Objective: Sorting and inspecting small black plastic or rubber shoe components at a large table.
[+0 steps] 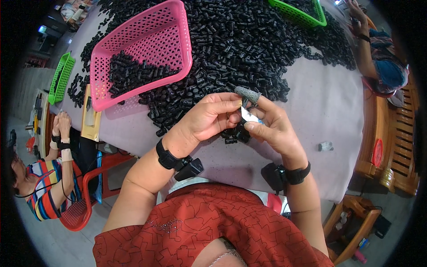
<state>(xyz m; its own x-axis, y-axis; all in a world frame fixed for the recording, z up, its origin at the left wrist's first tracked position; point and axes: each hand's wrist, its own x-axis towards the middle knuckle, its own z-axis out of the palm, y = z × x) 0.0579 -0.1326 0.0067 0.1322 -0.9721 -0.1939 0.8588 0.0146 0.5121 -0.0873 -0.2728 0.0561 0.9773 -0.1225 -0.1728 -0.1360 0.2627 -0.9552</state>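
Note:
My left hand [212,116] is closed in a pinch, its thumb and fingertips meeting my right hand's fingers. Whatever sits between its fingertips is too small and covered to make out. My right hand [276,128] is closed around a small white flat piece [250,115] with a bit of blue at its lower end. A grey knitted finger cot [247,94] covers that hand's index finger. Both hands are over the near edge of a large heap of small black plastic parts [240,49], some lying just beneath the fingers.
A pink basket [186,53] partly filled with black parts stands left of the heap. Green baskets [321,17] [66,75] are at the far right and left edge. A grey roll-like piece [325,146] lies on the cloth at right. Other people [53,173] sit on both sides.

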